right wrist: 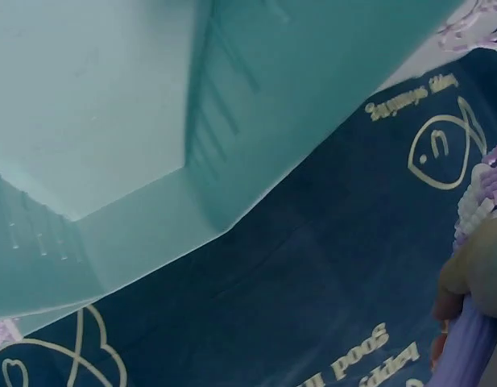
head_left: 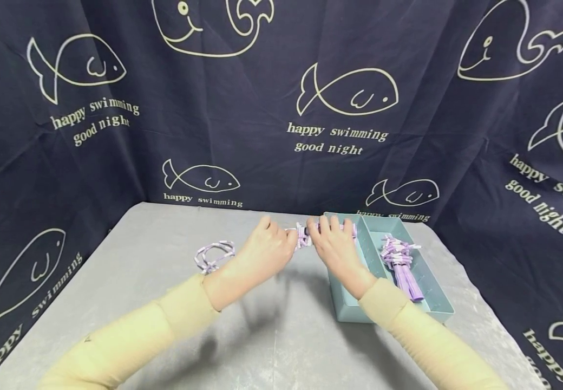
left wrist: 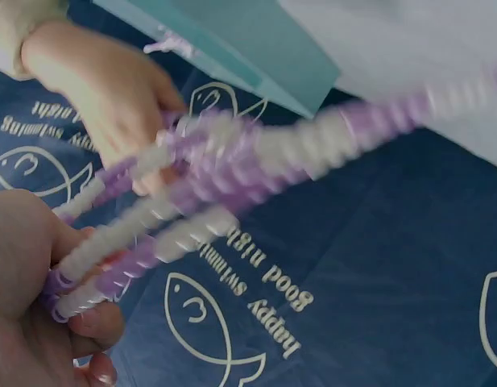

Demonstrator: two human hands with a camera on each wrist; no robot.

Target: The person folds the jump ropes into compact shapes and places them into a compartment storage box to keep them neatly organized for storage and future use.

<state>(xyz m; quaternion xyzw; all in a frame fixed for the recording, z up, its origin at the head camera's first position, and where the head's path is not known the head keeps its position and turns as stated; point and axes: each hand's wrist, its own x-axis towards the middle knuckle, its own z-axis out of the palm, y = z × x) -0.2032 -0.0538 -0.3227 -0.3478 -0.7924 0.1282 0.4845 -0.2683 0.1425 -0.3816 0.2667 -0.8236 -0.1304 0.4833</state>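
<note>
A purple-and-white beaded jump rope (head_left: 303, 236) stretches between my two hands, next to the box. My left hand (head_left: 273, 246) pinches loops of its beaded cord (left wrist: 143, 234), which is partly blurred in the left wrist view. With curled fingers, my right hand (head_left: 335, 244) grips the rope's purple handle end (right wrist: 471, 343) over the box's left compartment. Left of my left hand, a beaded loop (head_left: 215, 255) shows; I cannot tell whether it belongs to the held rope. A second jump rope (head_left: 402, 265), bundled with its purple handles together, lies in the right compartment.
The teal box (head_left: 368, 246) has a divider and stands at the right of the grey tabletop (head_left: 281, 336). Behind and at both sides hangs a dark blue curtain (head_left: 262, 130) with fish drawings and lettering.
</note>
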